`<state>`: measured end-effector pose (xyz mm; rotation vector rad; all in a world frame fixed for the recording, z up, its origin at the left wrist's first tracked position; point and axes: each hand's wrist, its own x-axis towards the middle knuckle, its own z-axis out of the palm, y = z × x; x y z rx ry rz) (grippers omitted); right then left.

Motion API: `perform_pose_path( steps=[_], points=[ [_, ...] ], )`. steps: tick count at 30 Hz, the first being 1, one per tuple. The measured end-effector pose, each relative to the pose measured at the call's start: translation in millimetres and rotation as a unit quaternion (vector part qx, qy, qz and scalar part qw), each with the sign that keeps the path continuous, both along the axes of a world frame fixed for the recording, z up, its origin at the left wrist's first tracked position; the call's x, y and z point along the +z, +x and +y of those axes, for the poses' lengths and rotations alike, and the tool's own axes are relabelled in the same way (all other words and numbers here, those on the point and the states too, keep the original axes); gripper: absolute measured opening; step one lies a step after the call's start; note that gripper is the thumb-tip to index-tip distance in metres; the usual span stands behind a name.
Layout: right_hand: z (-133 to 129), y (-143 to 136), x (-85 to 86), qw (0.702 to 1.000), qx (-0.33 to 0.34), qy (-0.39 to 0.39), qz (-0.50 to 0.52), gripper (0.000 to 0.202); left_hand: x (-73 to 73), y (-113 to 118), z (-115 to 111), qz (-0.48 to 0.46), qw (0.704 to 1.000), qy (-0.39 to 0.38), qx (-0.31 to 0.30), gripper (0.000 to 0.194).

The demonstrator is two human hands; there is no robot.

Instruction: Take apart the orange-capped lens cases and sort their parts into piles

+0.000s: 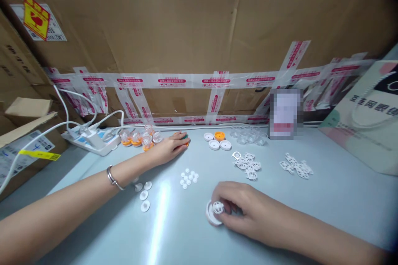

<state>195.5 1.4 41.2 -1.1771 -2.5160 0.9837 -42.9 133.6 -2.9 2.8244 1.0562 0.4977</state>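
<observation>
My left hand (168, 149) reaches to the back of the table, its fingers curled over a small teal-and-orange piece (185, 137) mostly hidden beneath them. Near the front, my right hand (239, 209) pinches a small white openwork plastic piece (218, 207). This piece is at a white round base (211, 216), partly covered by my fingers; I cannot tell whether the two are joined. Between my hands lie several small white discs (188, 177). Larger white discs with stems (144, 195) lie below my left wrist.
Clear domed pieces with orange bases (136, 138) stand left of my left hand. White and orange round cups (219, 136), clear cups (250, 134) and two groups of white openwork parts (248, 165) lie right. A power strip (102, 147), cardboard box (186, 29) and white bag (367, 124) border the table.
</observation>
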Motion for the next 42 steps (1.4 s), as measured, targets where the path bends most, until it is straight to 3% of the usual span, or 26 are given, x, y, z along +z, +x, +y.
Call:
perform_pose_path(
  steps=[6, 10, 13, 15, 18, 22, 28, 42],
  points=[
    [0.8, -1.2, -2.9, 1.000, 0.004, 0.007, 0.013, 0.011, 5.6, -9.5, -4.4, 0.011, 0.999, -0.036, 0.017, 0.039],
    [-0.8, -2.2, -6.6, 1.000, -0.002, 0.014, 0.026, 0.009, 26.0, -8.2, -15.7, -0.027, 0.998, -0.038, 0.046, 0.041],
    [-3.5, -4.9, -9.4, 0.999, -0.022, 0.009, 0.041, 0.007, 44.4, -2.1, -46.7, -0.127, 0.988, -0.028, 0.085, 0.036],
    [-5.5, -7.9, -12.2, 0.997, -0.047, 0.008, 0.054, 0.005, 49.8, 6.5, -78.3, -0.168, 0.982, -0.054, 0.074, 0.033],
    [-7.9, -13.8, -18.5, 0.992, -0.093, 0.010, 0.083, 0.004, 43.2, 23.3, -124.5, -0.137, 0.980, -0.141, 0.036, 0.049],
    [-9.6, -19.6, -28.9, 0.983, -0.128, 0.004, 0.129, 0.015, 21.9, 37.7, -151.1, -0.121, 0.975, -0.183, 0.026, 0.036],
    [-12.5, -18.2, -39.6, 0.974, -0.138, 0.002, 0.180, 0.020, 4.4, 37.6, -147.9, -0.181, 0.966, -0.180, 0.042, 0.018],
    [-9.0, -20.6, -42.6, 0.967, -0.156, 0.036, 0.198, 0.026, -0.3, 40.6, -143.1, -0.197, 0.965, -0.166, 0.051, 0.014]
  ],
)
